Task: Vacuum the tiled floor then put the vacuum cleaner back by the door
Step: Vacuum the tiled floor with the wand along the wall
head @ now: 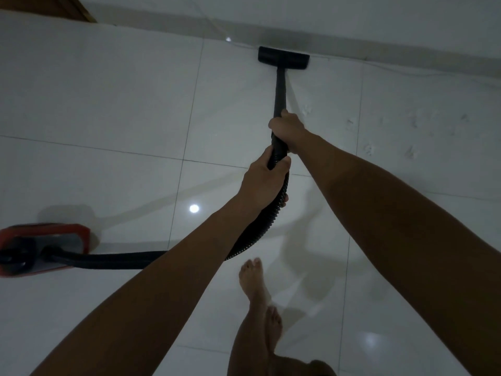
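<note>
right hand (286, 130) and left hand (264, 183) grip wand (280, 90); head (283, 57) at far wall | risk: hose (260, 229) perhaps snagging foot (253, 280); tugging vacuum (43, 246) over

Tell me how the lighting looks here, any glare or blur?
Head view: dim, bluish light; small lamp reflections glare on the glossy tiled floor; soft arm shadows fall near the hose; the red vacuum body smears at the left edge; wide-angle bends the wall line.

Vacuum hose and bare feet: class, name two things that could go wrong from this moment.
The hose loops low just ahead of the bare foot, so a step forward might catch it. The floor head sits at the wall beside a thin cord, which it could snag or suck in.
</note>
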